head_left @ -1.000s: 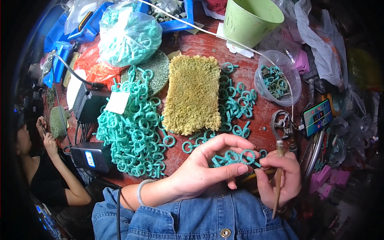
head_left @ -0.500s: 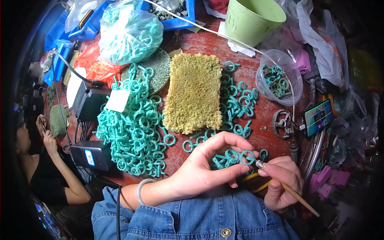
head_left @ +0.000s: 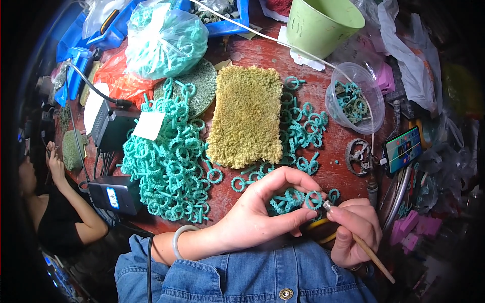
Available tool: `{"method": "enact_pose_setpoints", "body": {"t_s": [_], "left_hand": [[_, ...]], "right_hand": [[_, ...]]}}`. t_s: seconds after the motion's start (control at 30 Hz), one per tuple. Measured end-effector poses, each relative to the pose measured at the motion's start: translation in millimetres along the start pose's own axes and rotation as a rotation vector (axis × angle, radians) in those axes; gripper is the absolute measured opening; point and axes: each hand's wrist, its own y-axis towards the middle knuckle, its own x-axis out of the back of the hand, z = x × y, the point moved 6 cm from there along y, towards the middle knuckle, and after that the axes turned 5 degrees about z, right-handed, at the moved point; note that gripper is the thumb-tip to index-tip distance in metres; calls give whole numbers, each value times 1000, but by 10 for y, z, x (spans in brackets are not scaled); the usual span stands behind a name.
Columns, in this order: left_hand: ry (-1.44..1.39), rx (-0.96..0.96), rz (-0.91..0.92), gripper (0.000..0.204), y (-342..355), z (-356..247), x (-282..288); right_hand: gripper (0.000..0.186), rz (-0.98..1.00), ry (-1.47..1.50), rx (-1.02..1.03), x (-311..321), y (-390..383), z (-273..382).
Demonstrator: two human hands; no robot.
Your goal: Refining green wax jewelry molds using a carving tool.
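Observation:
My left hand (head_left: 268, 207) is closed around several turquoise wax rings with short stems, and one wax ring (head_left: 313, 200) is pinched upright at its fingertips. In my right hand (head_left: 356, 230) sits a thin wooden-handled tool (head_left: 371, 255), its metal end beside that ring's right edge. Whether the tip touches the ring I cannot tell. Past my hands lies a rough yellow-green pad (head_left: 247, 118) with loose rings to its right and below it. A big heap of the same rings (head_left: 169, 156) lies to the left, with a white paper tag on top.
A clear round tub (head_left: 376, 113) holding ring pieces and a green bucket (head_left: 323, 30) stand at the right. A lit phone (head_left: 402, 150) leans there. Bagged rings (head_left: 166, 43), blue bins and black boxes (head_left: 113, 196) are at left. Another person (head_left: 68, 212) sits far left.
The tool's wooden end has swung down and slightly left as my right hand turned a little. My left hand has barely moved, with the pinched ring now facing more openly.

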Motion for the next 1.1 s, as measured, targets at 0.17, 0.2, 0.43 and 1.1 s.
{"method": "enact_pose_setpoints", "body": {"t_s": [0.17,0.2,0.43,1.1], "left_hand": [[-6,12,-5,33,7,4,-12],[-4,12,-4,33,8,2,-17],[-9,19,-2,33,1,16,-14],[-59,67,10,32,6,26,-23]], "right_hand": [[20,-22,26,6,20,-2,10],[20,-12,51,12,19,-2,20],[19,-5,7,-4,0,-20,8],[18,-71,-11,18,81,-40,12]]}}
